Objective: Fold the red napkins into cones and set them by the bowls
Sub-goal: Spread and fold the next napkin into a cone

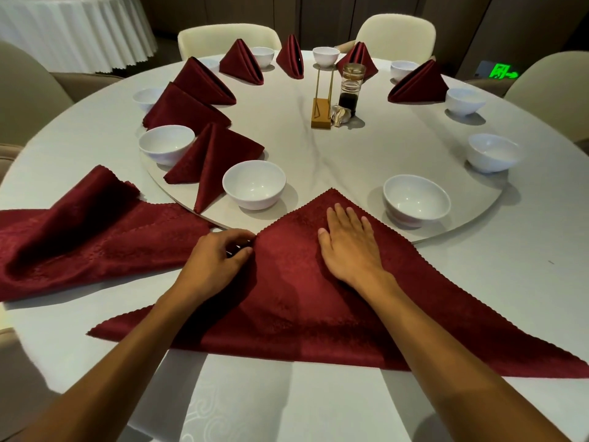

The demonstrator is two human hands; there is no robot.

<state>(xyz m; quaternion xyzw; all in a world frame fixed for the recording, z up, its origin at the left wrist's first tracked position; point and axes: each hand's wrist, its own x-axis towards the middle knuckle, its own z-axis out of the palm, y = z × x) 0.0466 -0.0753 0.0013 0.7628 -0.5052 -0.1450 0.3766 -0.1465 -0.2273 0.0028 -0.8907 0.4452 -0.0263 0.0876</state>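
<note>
A red napkin (318, 307) lies folded into a triangle at the near edge of the table, its apex on the rim of the turntable (446, 231). My right hand (347, 247) presses flat on it near the apex. My left hand (216, 260) pinches the napkin's left edge. To the left is a loose pile of red napkins (79, 234). Several folded red cones stand by white bowls along the left and far side, the nearest cone (213, 161) beside a bowl (253, 185). Three bowls at the right, one of them (416, 199) near my right hand, have no cone.
In the turntable's middle stand a gold card holder (322, 106) and a dark sauce bottle (350, 87). Cream chairs (223, 36) ring the round white table. Another cloth-covered table (73, 30) is at the back left.
</note>
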